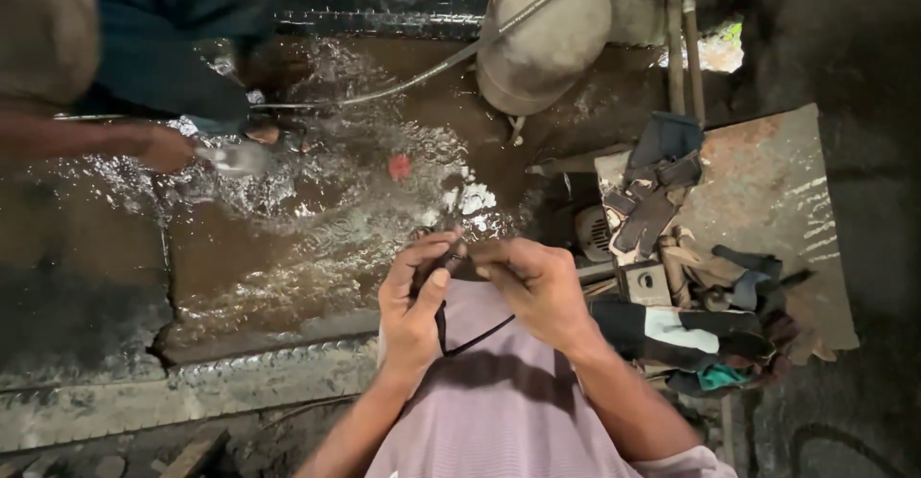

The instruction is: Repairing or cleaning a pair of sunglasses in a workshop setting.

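Both hands pinch a thin black rubber strip (459,269) at centre: left hand (414,296) clenched on it, right hand (537,286) probably too. Wet muddy floor (288,238) at 11 o'clock; slick fingers could drop it.

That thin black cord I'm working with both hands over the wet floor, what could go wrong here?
The black cord is pinched only at fingertips of left hand and right hand, so it might slip into the muddy water. The other person's hand splashing nearby could wet it. The cluttered rusty plate sits close to your elbow.
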